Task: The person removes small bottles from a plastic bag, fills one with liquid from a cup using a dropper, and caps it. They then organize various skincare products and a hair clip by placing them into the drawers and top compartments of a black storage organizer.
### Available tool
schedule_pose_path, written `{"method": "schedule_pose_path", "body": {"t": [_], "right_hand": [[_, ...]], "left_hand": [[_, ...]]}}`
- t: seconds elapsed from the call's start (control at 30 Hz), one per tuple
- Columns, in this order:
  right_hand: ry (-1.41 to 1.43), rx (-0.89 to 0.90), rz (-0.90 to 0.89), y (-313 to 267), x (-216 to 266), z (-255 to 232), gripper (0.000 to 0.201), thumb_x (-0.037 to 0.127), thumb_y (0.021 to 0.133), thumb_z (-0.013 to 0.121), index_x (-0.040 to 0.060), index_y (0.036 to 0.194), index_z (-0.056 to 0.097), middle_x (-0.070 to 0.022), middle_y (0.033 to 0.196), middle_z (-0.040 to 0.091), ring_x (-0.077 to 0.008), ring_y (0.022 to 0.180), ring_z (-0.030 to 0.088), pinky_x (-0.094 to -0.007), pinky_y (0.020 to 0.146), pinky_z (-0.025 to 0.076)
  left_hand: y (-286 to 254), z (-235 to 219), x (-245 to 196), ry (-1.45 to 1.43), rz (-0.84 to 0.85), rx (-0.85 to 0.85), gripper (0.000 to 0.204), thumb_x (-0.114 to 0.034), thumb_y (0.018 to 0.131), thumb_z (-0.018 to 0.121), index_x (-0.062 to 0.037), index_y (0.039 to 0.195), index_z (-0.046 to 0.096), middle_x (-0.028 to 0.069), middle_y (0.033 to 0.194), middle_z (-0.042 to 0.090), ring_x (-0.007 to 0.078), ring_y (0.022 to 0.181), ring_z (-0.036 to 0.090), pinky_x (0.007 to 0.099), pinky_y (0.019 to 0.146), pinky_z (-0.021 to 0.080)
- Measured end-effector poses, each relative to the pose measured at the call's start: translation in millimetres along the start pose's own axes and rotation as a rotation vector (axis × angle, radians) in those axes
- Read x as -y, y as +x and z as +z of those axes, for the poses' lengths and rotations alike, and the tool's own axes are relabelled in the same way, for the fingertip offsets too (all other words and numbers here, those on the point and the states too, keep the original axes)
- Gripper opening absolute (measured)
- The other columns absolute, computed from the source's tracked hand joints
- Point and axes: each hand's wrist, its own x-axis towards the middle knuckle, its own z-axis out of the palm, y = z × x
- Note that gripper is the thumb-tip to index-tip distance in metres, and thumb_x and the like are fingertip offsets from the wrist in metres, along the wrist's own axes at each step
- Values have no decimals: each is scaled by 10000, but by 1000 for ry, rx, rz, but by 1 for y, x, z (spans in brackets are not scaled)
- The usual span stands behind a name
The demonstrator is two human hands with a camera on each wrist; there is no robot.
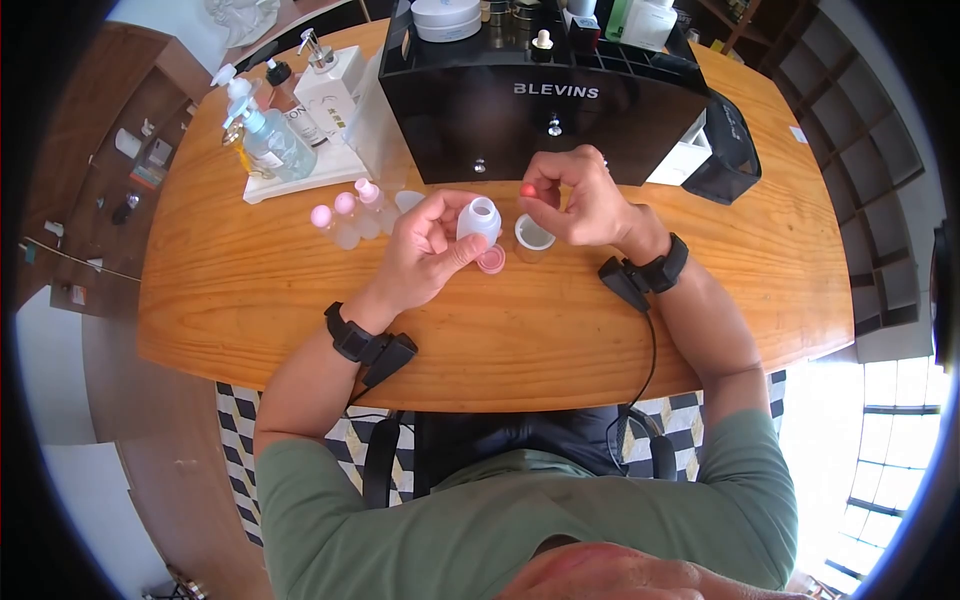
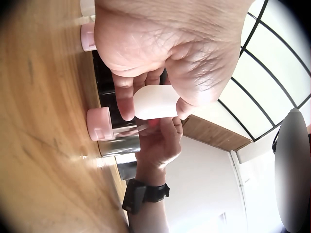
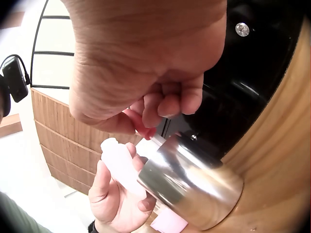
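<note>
My left hand holds a small translucent white bottle between thumb and fingers, its uncapped neck upward. A dropper with a red rubber bulb is pinched by my right hand, the bulb between thumb and fingertips. Its thin clear tube points down toward a shiny metal cup; the cup's rim hides the tip in the right wrist view. That cup stands on the table just right of the bottle. Directly below the bottle lies a pink cap, also seen beside the cup in the left wrist view.
Several small bottles with pink tops stand left of my left hand. Behind them, pump bottles sit on a white tray. A black drawer box rises close behind both hands, with a black pouch at its right.
</note>
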Motion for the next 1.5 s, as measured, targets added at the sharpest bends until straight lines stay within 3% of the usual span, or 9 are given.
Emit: {"method": "schedule_pose_path", "body": {"t": [0.27, 0.57, 0.87, 0.93, 1.03, 1.17, 1.23, 1.47, 1.5], "right_hand": [[-36, 27, -20, 0, -3, 1, 151, -3, 813, 728, 0, 722, 608, -100, 614, 615, -212, 510, 619, -328, 473, 420], [-182, 188, -89, 4, 1, -11, 120, 0, 799, 713, -10, 741, 609, -123, 630, 603, -279, 544, 608, -346, 491, 431], [-206, 265, 8, 4, 4, -15, 97, 53, 794, 718, -16, 791, 649, -129, 657, 632, -282, 596, 646, -350, 537, 501], [-177, 268, 43, 4, 6, -12, 229, 184, 819, 739, 10, 729, 619, -197, 673, 615, -431, 645, 603, -469, 582, 493], [-228, 325, 137, 5, 16, -13, 256, 252, 804, 773, 28, 747, 662, -179, 722, 648, -406, 687, 639, -463, 616, 517], [-281, 314, 81, 3, 19, -13, 252, 283, 813, 771, 43, 781, 701, -162, 803, 683, -380, 740, 665, -461, 653, 541], [-376, 490, 229, 5, 24, -15, 345, 268, 736, 825, 32, 969, 733, -147, 966, 696, -376, 883, 703, -441, 750, 570], [-523, 550, 347, 5, 28, -23, 371, 302, 764, 798, 19, 995, 734, -152, 996, 695, -385, 912, 700, -442, 787, 576], [-552, 433, 243, 1, 27, -22, 301, 323, 840, 735, 25, 877, 722, -157, 886, 691, -390, 811, 695, -460, 730, 574]], "left_hand": [[0, 0, 1, 3, -6, -4, 379, -126, 1001, 703, 5, 1313, 531, 160, 1183, 678, 246, 1113, 694, 367, 891, 632], [0, -1, 2, 11, 8, -5, 380, -113, 1000, 700, 2, 1321, 532, 164, 1181, 676, 248, 1114, 693, 370, 893, 634], [0, -1, 1, 16, 5, -3, 378, -112, 998, 703, -5, 1319, 534, 156, 1177, 675, 245, 1111, 692, 372, 899, 633], [0, -2, 1, 18, 2, -3, 379, -111, 996, 705, -6, 1319, 535, 152, 1177, 676, 242, 1109, 693, 372, 900, 633], [0, -3, 2, 16, -5, -3, 382, -105, 994, 707, -6, 1320, 536, 142, 1180, 677, 235, 1105, 692, 372, 903, 632], [-1, -3, 2, 15, -2, -10, 385, -99, 992, 708, -5, 1323, 536, 136, 1189, 675, 230, 1104, 693, 375, 912, 630], [-1, -2, 2, 11, -5, -9, 387, -99, 991, 709, -5, 1325, 536, 136, 1193, 674, 230, 1106, 694, 375, 915, 630], [-1, -3, 1, 4, 7, -3, 392, -102, 995, 703, -9, 1334, 530, 151, 1196, 669, 245, 1120, 690, 388, 911, 634], [0, -3, 1, 1, 12, -1, 390, -102, 996, 701, -10, 1335, 530, 154, 1197, 668, 249, 1123, 689, 390, 910, 634]]}}
